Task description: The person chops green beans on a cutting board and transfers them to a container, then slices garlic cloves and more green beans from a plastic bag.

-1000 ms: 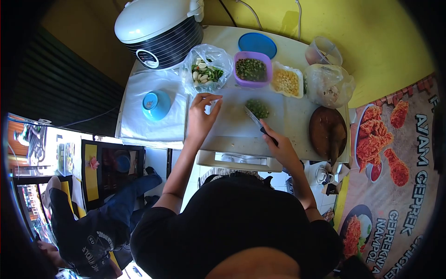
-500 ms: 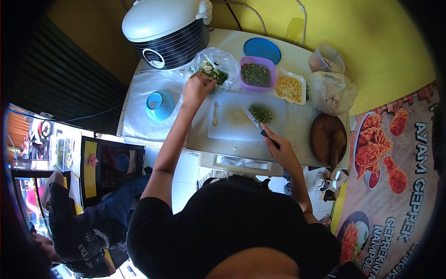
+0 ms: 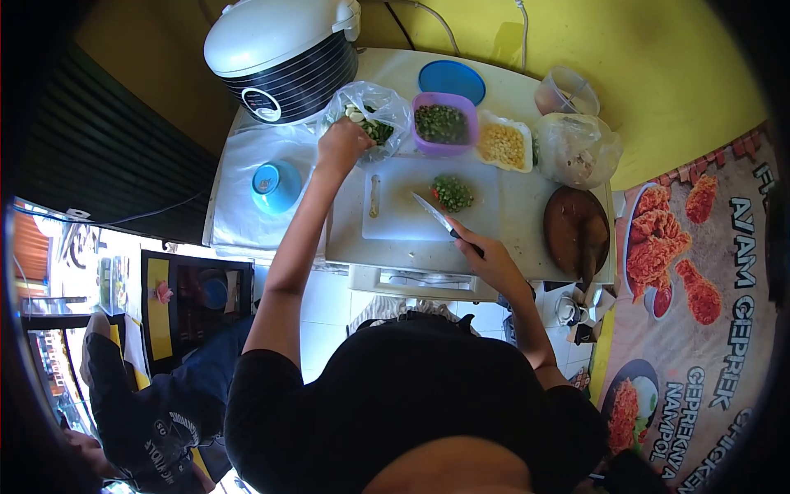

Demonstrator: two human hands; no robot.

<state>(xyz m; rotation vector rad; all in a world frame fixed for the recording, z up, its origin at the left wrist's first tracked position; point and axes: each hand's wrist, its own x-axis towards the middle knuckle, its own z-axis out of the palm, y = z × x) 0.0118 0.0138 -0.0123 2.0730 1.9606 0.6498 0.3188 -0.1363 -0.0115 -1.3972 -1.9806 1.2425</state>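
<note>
Head view: I have both hands at the table, one in use at each side of the cutting board. The right hand is closed around the black handle of the knife. The blade points up and left above the board, its tip just beside the pile of chopped green pieces, which includes a few red bits. The pile lies on the right half of the board.

The left hand is at the open plastic bag, fingers bent down over the green and white contents. I cannot tell whether the fingers hold a piece.

Right of this bag, in sequence: the purple container with green pieces, the white tray with yellow pieces, and a knotted bag. The blue lid lies behind the purple container; a clear tub is located behind the knotted bag. The brown mortar with its pestle sits at the right edge. The blue bowl rests inverted at left, in front of the rice cooker. Another person is at lower left, well apart from my hands.
</note>
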